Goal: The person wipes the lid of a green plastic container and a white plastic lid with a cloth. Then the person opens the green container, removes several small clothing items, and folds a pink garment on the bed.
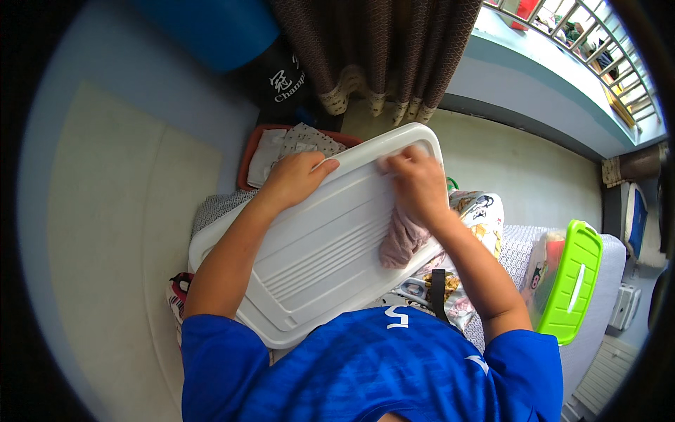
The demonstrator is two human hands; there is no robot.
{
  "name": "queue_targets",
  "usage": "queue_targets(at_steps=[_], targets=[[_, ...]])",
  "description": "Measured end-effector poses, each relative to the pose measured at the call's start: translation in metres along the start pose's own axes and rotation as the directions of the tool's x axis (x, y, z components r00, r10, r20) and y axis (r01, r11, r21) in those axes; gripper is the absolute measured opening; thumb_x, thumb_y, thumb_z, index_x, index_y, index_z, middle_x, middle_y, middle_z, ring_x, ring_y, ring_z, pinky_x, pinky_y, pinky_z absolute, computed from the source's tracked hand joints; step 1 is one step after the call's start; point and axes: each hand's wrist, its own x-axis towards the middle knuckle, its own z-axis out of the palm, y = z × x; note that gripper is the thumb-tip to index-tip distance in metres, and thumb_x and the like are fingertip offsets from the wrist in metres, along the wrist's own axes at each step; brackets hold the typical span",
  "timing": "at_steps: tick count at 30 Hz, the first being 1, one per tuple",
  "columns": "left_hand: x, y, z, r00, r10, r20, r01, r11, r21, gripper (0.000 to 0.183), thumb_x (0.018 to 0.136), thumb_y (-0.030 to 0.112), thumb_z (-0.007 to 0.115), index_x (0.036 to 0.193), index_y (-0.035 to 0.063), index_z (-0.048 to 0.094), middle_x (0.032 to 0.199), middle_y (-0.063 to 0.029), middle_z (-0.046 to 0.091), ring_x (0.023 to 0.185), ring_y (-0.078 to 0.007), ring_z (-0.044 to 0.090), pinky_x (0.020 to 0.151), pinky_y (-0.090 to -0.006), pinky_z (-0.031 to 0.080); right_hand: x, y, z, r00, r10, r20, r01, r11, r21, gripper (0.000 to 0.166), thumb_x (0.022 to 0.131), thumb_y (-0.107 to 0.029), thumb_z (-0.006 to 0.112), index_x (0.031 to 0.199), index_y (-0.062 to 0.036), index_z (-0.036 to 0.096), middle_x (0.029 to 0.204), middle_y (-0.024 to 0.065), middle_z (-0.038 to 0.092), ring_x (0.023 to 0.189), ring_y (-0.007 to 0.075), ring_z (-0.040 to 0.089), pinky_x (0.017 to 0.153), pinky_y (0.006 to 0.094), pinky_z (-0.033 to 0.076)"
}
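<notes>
A large white plastic storage-box lid (pixel 327 232) is held tilted in front of my body, its ribbed face towards me. My left hand (pixel 299 176) grips its upper rim, with the thumb over the edge on my side. Near the upper right corner, my right hand (pixel 419 182) presses a dusty-pink cloth (pixel 403 242) on the lid's face. Motion blurs the right fingers, and the cloth hangs below the palm. Whatever lies directly behind the lid is hidden.
Behind the lid stands a reddish-brown bin (pixel 243 163) of folded fabric. Printed bedding (pixel 482 211) lies on a patterned bed cover (pixel 514 248). On the right sits a clear box with a green lid (pixel 575 285). A curtain (pixel 377 53) and a blue-and-black punching bag (pixel 237 47) hang at the back.
</notes>
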Motion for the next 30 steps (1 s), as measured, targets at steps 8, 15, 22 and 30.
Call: queue_targets(at_steps=[8, 15, 22, 30], targets=[[0.023, -0.006, 0.006, 0.999, 0.028, 0.038, -0.032, 0.994, 0.109, 0.046, 0.090, 0.045, 0.054, 0.075, 0.0018, 0.061, 0.074, -0.0170, 0.063, 0.070, -0.0325, 0.059, 0.067, -0.0425, 0.045, -0.003, -0.069, 0.028, 0.986, -0.118, 0.119, 0.092, 0.975, 0.203, 0.015, 0.072, -0.006, 0.058, 0.084, -0.0129, 0.064, 0.083, 0.0063, 0.056, 0.080, 0.0243, 0.059, 0.070, 0.0381, 0.044], [0.017, -0.025, 0.008, 0.994, -0.073, 0.079, 0.076, 0.997, -0.031, 0.047, 0.090, 0.046, 0.054, 0.077, 0.0019, 0.064, 0.074, -0.0149, 0.064, 0.070, -0.0277, 0.061, 0.067, -0.0388, 0.047, -0.003, -0.083, 0.016, 0.941, -0.178, 0.287, 0.123, 0.972, 0.201, 0.019, 0.078, -0.010, 0.055, 0.093, -0.0158, 0.064, 0.078, 0.0075, 0.057, 0.073, 0.0250, 0.062, 0.066, 0.0393, 0.047], [0.026, -0.035, 0.002, 0.970, -0.084, 0.228, 0.105, 0.991, -0.083, 0.041, 0.092, 0.039, 0.053, 0.084, 0.0010, 0.064, 0.079, -0.0140, 0.065, 0.074, -0.0228, 0.060, 0.068, -0.0369, 0.046, -0.007, -0.029, 0.011, 0.958, 0.020, 0.285, -0.042, 0.997, 0.070, 0.038, 0.069, -0.008, 0.064, 0.106, -0.0160, 0.062, 0.082, 0.0088, 0.059, 0.071, 0.0302, 0.061, 0.063, 0.0421, 0.048], [0.037, -0.030, 0.001, 0.941, -0.222, 0.254, 0.188, 0.970, 0.152, 0.035, 0.093, 0.036, 0.054, 0.085, 0.0030, 0.064, 0.079, -0.0101, 0.064, 0.076, -0.0180, 0.057, 0.070, -0.0351, 0.046, -0.005, -0.174, 0.070, 0.912, -0.316, 0.263, 0.173, 0.876, 0.451, 0.029, 0.072, -0.009, 0.058, 0.100, -0.0116, 0.059, 0.079, 0.0076, 0.063, 0.070, 0.0265, 0.064, 0.063, 0.0399, 0.049]])
